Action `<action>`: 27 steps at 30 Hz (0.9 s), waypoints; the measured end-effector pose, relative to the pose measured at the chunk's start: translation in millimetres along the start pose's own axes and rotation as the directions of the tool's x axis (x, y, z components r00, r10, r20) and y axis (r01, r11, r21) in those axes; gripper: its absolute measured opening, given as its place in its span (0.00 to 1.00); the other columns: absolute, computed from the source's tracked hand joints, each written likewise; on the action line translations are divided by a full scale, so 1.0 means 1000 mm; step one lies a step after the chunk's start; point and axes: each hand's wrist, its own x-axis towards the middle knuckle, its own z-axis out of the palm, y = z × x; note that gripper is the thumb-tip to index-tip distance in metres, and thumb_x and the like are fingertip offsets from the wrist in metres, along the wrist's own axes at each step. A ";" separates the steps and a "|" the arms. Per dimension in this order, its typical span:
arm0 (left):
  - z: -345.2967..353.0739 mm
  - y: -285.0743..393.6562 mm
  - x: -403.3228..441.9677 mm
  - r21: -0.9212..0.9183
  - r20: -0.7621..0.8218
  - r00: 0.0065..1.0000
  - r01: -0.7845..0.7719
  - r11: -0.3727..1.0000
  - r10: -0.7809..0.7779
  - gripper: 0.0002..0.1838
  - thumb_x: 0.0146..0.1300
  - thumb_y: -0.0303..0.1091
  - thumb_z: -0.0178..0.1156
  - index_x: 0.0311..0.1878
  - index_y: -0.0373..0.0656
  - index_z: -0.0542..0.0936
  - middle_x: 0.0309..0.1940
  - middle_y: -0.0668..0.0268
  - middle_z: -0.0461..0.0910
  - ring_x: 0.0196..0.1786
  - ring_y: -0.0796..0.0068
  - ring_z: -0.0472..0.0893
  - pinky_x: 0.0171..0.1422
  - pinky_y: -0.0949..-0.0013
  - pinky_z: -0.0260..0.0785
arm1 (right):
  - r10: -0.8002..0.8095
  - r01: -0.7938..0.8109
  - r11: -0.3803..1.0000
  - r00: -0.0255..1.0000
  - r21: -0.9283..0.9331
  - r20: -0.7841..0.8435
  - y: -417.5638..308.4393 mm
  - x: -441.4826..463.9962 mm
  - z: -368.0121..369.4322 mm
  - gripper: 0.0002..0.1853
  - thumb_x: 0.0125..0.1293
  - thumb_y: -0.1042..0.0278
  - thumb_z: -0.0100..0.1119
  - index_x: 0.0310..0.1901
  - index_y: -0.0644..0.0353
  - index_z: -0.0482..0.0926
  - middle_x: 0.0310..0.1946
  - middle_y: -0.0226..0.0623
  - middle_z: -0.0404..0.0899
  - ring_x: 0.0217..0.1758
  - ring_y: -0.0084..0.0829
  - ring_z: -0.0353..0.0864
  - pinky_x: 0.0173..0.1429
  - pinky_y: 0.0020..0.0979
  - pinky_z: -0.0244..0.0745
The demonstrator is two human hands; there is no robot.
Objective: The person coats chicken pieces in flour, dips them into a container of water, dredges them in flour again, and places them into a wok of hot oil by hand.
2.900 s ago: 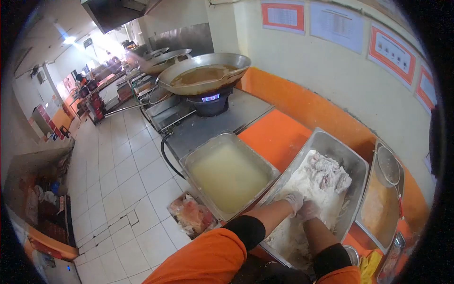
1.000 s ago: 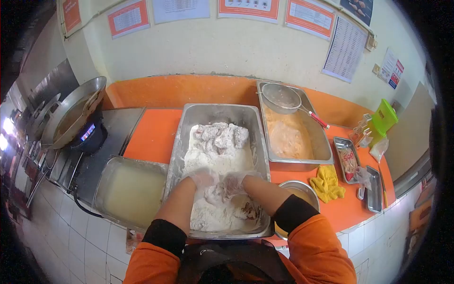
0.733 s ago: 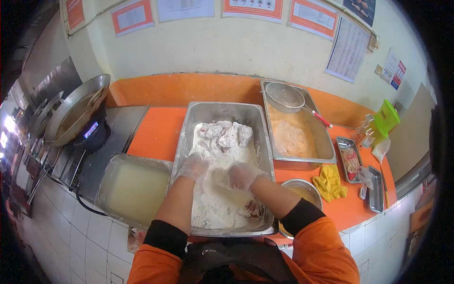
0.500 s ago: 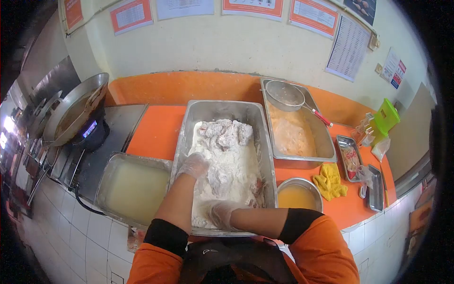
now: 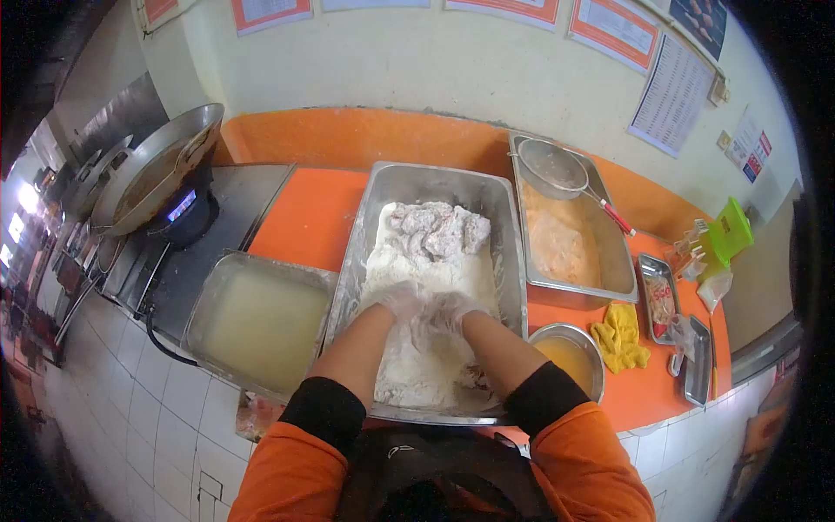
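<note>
A deep metal pan (image 5: 515, 261) holds white flour (image 5: 396, 270) with flour-coated meat pieces (image 5: 439, 230) heaped at its far end. Both hands wear clear plastic gloves and are down in the flour near the middle of the pan. My left hand (image 5: 402, 300) comes in from the left, and my right hand (image 5: 452, 311) faces it a short gap away. A whitened lump (image 5: 424, 335) lies between and just below them; whether either hand grips it is unclear. Flour and blur conceal the fingers of both hands. More coated pieces show dark patches by the pan's near right corner.
Left of the pan stands a tub of cloudy liquid (image 5: 261, 317), with a wok (image 5: 156, 174) on a burner beyond. To the right are a pan of orange mixture (image 5: 561, 244) under a strainer (image 5: 553, 168), a bowl of yellow liquid (image 5: 565, 361), a yellow cloth (image 5: 619, 337) and small metal trays (image 5: 696, 365).
My right hand has moved forward from the pan's near end to its middle. My left hand has shifted inward, so the two are now close together. The view has tilted slightly.
</note>
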 end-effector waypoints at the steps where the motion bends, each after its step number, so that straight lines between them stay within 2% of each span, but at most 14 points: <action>1: -0.013 0.012 -0.013 -0.063 0.054 0.999 -0.001 0.998 0.005 0.23 0.50 0.39 0.54 0.49 0.38 0.71 0.47 0.53 0.73 0.47 0.61 0.74 0.49 0.63 0.66 | -0.008 0.008 1.000 1.000 -0.010 -0.019 0.003 0.003 0.000 0.20 0.54 0.50 0.50 0.38 0.58 0.77 0.32 0.42 0.78 0.36 0.37 0.78 0.40 0.33 0.71; 4: -0.008 -0.027 0.025 -0.202 0.061 0.982 -0.163 0.966 0.178 0.24 0.46 0.40 0.58 0.46 0.36 0.71 0.42 0.53 0.74 0.44 0.61 0.74 0.46 0.65 0.66 | -0.037 0.048 0.990 0.996 0.136 -0.084 0.005 -0.009 -0.040 0.18 0.51 0.53 0.53 0.37 0.59 0.77 0.32 0.42 0.78 0.36 0.35 0.77 0.40 0.31 0.71; 5: -0.006 -0.026 0.024 -0.145 -0.099 0.983 -0.170 0.975 0.157 0.25 0.44 0.40 0.60 0.45 0.36 0.70 0.41 0.53 0.74 0.43 0.61 0.74 0.46 0.65 0.66 | -0.008 0.023 0.984 0.996 0.175 -0.090 -0.001 -0.025 -0.059 0.18 0.52 0.54 0.51 0.37 0.58 0.77 0.34 0.43 0.78 0.38 0.37 0.77 0.42 0.32 0.70; 7: -0.005 -0.017 0.024 -0.032 -0.416 0.899 -0.168 0.985 0.140 0.27 0.41 0.41 0.62 0.44 0.36 0.69 0.38 0.53 0.73 0.43 0.61 0.74 0.46 0.65 0.66 | 0.056 -0.029 0.970 0.993 0.241 -0.105 -0.011 -0.055 -0.102 0.17 0.54 0.55 0.48 0.35 0.58 0.78 0.36 0.44 0.77 0.41 0.42 0.77 0.47 0.35 0.70; 10: -0.015 -0.001 0.009 0.121 -0.612 0.767 -0.149 0.981 0.192 0.34 0.41 0.46 0.62 0.49 0.31 0.69 0.42 0.49 0.73 0.45 0.54 0.74 0.51 0.63 0.65 | 0.105 -0.124 0.992 0.930 -0.031 -0.353 0.000 -0.056 -0.129 0.15 0.49 0.62 0.54 0.36 0.63 0.76 0.33 0.43 0.78 0.37 0.37 0.77 0.42 0.31 0.71; 12: -0.005 -0.013 0.014 0.299 -0.461 0.869 -0.038 0.954 0.179 0.32 0.37 0.46 0.65 0.45 0.34 0.71 0.40 0.51 0.74 0.44 0.58 0.74 0.49 0.64 0.66 | -0.049 0.089 0.995 0.861 0.055 -0.506 0.031 -0.035 -0.116 0.18 0.54 0.58 0.50 0.46 0.55 0.72 0.42 0.41 0.74 0.46 0.37 0.73 0.51 0.31 0.66; 13: 0.000 -0.017 0.015 0.391 -0.386 0.909 0.008 0.920 0.157 0.31 0.35 0.46 0.66 0.43 0.36 0.71 0.39 0.52 0.74 0.44 0.60 0.74 0.48 0.64 0.67 | -0.085 0.135 0.989 0.866 0.067 -0.492 0.041 -0.030 -0.113 0.18 0.54 0.59 0.50 0.46 0.55 0.72 0.43 0.40 0.74 0.46 0.36 0.73 0.50 0.31 0.66; 14: -0.003 -0.009 0.005 0.409 -0.180 0.981 0.012 0.912 0.068 0.30 0.34 0.47 0.66 0.41 0.36 0.74 0.39 0.53 0.75 0.44 0.60 0.75 0.48 0.64 0.67 | -0.099 0.122 0.992 0.921 0.037 -0.377 0.038 -0.035 -0.112 0.18 0.54 0.60 0.51 0.46 0.55 0.72 0.43 0.40 0.74 0.46 0.36 0.73 0.50 0.30 0.66; 15: -0.006 0.000 -0.005 0.428 0.034 0.999 0.012 0.904 -0.029 0.30 0.34 0.48 0.66 0.39 0.36 0.76 0.39 0.54 0.76 0.44 0.60 0.76 0.49 0.65 0.67 | -0.111 0.112 0.994 0.967 -0.012 -0.228 0.031 -0.041 -0.110 0.18 0.54 0.61 0.51 0.47 0.55 0.72 0.43 0.39 0.74 0.46 0.35 0.73 0.50 0.30 0.66; 17: 0.011 0.012 -0.007 0.648 0.281 0.960 -0.198 0.735 0.011 0.27 0.31 0.47 0.68 0.35 0.37 0.79 0.38 0.55 0.77 0.43 0.62 0.77 0.48 0.67 0.68 | -0.157 0.164 0.982 0.985 -0.097 0.072 0.014 -0.055 -0.094 0.18 0.53 0.63 0.51 0.47 0.55 0.71 0.43 0.38 0.74 0.45 0.34 0.72 0.49 0.29 0.67; 19: 0.021 0.025 -0.018 0.626 0.409 0.910 -0.233 0.744 -0.060 0.22 0.36 0.43 0.64 0.34 0.37 0.80 0.37 0.55 0.78 0.42 0.62 0.77 0.48 0.69 0.69 | -0.195 0.241 0.961 0.939 -0.137 0.283 -0.002 -0.065 -0.068 0.18 0.53 0.65 0.52 0.48 0.55 0.71 0.43 0.36 0.73 0.45 0.33 0.72 0.48 0.29 0.67; 22: 0.090 -0.017 0.019 0.689 0.272 0.955 -0.281 0.668 0.121 0.16 0.40 0.38 0.60 0.31 0.37 0.80 0.34 0.52 0.78 0.39 0.62 0.78 0.46 0.67 0.69 | -0.209 0.282 0.950 0.891 -0.130 0.403 -0.015 -0.072 -0.050 0.18 0.53 0.68 0.52 0.48 0.54 0.70 0.43 0.34 0.73 0.44 0.32 0.72 0.46 0.28 0.67; 25: 0.081 -0.013 0.030 0.611 0.575 0.808 -0.530 0.588 0.130 0.14 0.42 0.34 0.56 0.32 0.37 0.80 0.33 0.51 0.78 0.38 0.60 0.78 0.45 0.64 0.69 | -0.213 0.254 0.967 0.860 -0.027 0.463 -0.010 -0.074 -0.064 0.19 0.53 0.71 0.53 0.49 0.54 0.70 0.43 0.32 0.73 0.43 0.30 0.72 0.45 0.27 0.67; 27: 0.049 -0.005 0.016 0.540 0.400 0.914 -0.298 0.787 0.071 0.14 0.43 0.35 0.55 0.32 0.37 0.80 0.34 0.50 0.77 0.38 0.59 0.78 0.44 0.61 0.69 | -0.227 0.196 0.974 0.858 0.114 0.461 -0.009 -0.072 -0.065 0.19 0.53 0.73 0.53 0.49 0.54 0.70 0.43 0.31 0.73 0.42 0.29 0.72 0.44 0.26 0.67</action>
